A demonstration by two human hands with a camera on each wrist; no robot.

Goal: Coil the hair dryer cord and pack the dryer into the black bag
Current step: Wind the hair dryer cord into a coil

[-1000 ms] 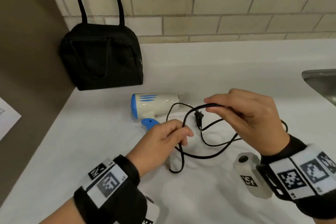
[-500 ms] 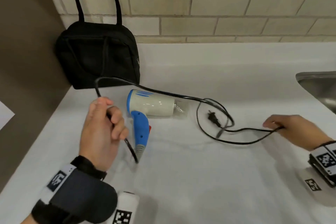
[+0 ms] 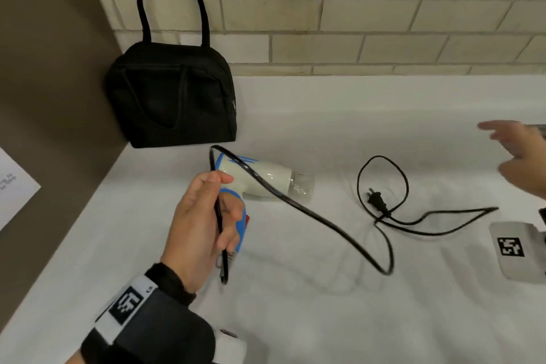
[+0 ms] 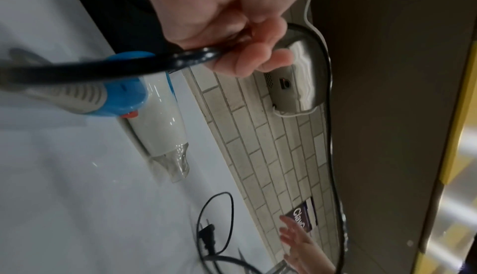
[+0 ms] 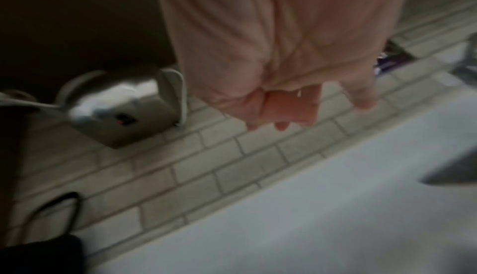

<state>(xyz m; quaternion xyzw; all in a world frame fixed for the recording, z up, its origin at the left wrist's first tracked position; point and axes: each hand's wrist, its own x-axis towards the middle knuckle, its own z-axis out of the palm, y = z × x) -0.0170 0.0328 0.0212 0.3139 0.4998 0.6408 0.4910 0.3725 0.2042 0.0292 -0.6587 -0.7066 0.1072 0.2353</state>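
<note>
A white and blue hair dryer [image 3: 260,176] [image 4: 157,115] lies on the white counter, nozzle to the right. My left hand [image 3: 204,216] [image 4: 232,40] grips its black cord [image 3: 310,216] [image 4: 103,68] beside the blue handle. From there the cord loops over the dryer and trails right across the counter to the plug [image 3: 376,200] [image 4: 207,235]. My right hand [image 3: 520,154] [image 5: 296,86] hovers at the far right, fingers relaxed, holding nothing. The black bag [image 3: 174,94] stands upright in the back left corner against the tiled wall.
A brown side panel [image 3: 53,97] bounds the counter on the left. A metal wall-mounted unit [image 4: 296,70] [image 5: 123,111] hangs on the tiles above the bag. A sink edge shows at the far right by my right hand.
My right hand let go of the cord and rose up and to the right. The left hand, still gripping the cord, shifted right over the dryer handle.
</note>
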